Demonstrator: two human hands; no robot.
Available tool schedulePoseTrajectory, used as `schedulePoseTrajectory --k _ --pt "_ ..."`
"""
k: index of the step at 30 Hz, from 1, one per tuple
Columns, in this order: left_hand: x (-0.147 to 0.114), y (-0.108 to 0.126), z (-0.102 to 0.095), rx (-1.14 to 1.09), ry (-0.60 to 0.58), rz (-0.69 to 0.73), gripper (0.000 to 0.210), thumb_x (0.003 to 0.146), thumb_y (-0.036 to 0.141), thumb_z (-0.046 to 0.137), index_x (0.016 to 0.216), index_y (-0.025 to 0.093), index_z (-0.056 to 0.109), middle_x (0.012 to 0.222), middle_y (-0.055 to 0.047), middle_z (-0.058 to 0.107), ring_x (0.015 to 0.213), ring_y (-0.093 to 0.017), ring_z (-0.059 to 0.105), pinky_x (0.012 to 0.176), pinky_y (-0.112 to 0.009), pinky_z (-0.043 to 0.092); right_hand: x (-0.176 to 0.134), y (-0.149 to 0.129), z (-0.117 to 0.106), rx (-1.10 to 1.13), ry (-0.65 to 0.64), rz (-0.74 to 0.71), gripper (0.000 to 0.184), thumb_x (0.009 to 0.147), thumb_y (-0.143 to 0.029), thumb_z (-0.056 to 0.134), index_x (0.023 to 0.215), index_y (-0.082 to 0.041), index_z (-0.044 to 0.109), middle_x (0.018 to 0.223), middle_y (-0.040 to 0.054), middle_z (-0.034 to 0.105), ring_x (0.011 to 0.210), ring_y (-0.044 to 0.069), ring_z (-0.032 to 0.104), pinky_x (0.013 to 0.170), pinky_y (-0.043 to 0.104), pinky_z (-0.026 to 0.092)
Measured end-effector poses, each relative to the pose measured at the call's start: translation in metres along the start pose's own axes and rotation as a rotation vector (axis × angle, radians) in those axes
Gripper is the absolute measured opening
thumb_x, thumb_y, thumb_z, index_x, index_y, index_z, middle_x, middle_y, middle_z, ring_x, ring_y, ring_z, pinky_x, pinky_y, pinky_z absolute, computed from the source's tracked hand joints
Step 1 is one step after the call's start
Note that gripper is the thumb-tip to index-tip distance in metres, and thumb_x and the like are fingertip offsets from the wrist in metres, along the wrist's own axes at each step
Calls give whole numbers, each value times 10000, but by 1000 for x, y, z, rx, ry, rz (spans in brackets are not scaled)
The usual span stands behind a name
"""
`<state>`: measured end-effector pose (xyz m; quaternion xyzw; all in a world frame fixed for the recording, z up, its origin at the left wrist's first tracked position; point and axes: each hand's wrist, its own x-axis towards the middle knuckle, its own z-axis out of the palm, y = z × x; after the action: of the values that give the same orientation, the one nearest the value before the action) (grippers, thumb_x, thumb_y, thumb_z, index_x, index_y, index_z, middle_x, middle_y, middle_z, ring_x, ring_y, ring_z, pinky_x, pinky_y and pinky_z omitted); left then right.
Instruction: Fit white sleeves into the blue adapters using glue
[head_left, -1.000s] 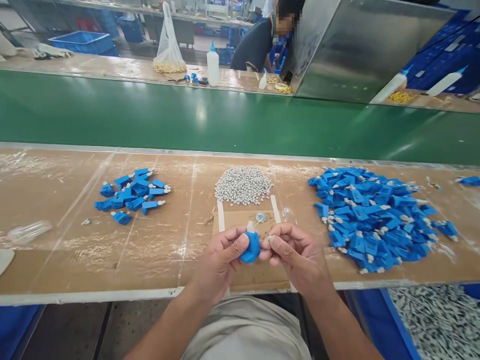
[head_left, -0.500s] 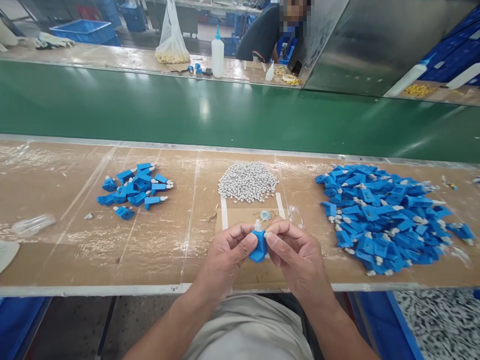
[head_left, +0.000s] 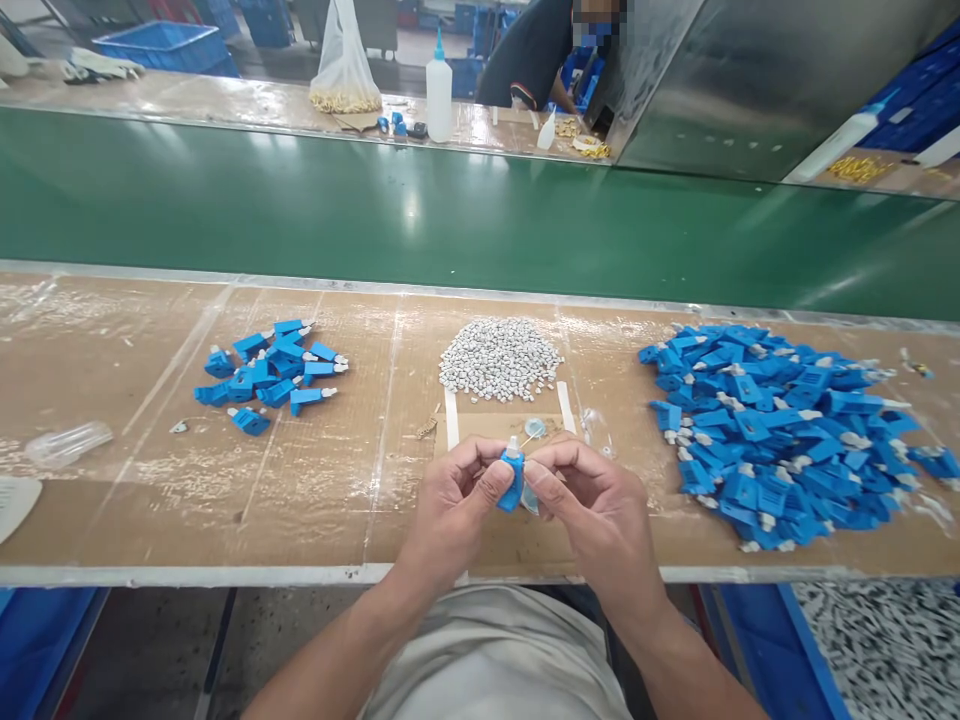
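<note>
Close to the table's front edge, my left hand (head_left: 463,505) pinches a small blue plastic part (head_left: 511,482) with a whitish tip pointing up. My right hand (head_left: 592,500) has thumb and forefinger pressed together against the part's right side; whatever they pinch is too small to make out. A thin stick (head_left: 531,440) shows just above the right fingertips, by a small round pale-blue dish (head_left: 535,427). Beyond the hands lies a pile of small grey-white pieces (head_left: 499,358).
A large heap of blue parts (head_left: 780,430) lies on the right, a smaller group (head_left: 274,370) on the left. Behind the table (head_left: 187,500) runs a green belt (head_left: 337,210). A white bottle (head_left: 439,100) and a bag (head_left: 343,70) stand across it, near another person (head_left: 529,60).
The blue part has turned slightly between my fingers and sits a little higher in view. Across the belt, the other person's arm has shifted. The piles look unchanged.
</note>
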<state>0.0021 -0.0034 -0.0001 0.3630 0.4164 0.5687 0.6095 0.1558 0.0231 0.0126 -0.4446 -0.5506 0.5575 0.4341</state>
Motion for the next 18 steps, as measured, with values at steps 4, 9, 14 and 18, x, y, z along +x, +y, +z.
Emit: schedulePoseTrajectory --k 4,9,14,18 --pt "0 3 -2 -111 -82 -85 274 948 415 687 1010 152 729 791 -22 645 720 -103 553 669 -219 423 5 5 -5 319 -65 136 153 850 -335 828 877 -207 750 729 -17 607 572 69 498 492 166 431" --pt "2 10 1 -191 -143 -132 260 933 393 713 966 136 733 771 -30 651 679 -92 542 643 -211 417 10 4 -9 584 -169 301 232 779 -290 880 970 -212 774 644 -44 533 483 34 395 388 93 359" --pt "4 14 6 -228 -199 -133 234 953 372 688 916 141 702 710 -1 591 626 -82 514 625 -208 419 11 -3 -12 657 -244 355 321 758 -269 889 1062 -235 791 643 -51 512 450 25 336 328 63 306" --pt "4 18 6 -174 -236 -93 235 973 368 658 910 142 678 736 -4 594 657 -88 539 648 -211 435 9 -4 -14 632 -233 341 309 764 -287 884 1058 -220 816 625 -46 504 449 26 331 337 68 347"
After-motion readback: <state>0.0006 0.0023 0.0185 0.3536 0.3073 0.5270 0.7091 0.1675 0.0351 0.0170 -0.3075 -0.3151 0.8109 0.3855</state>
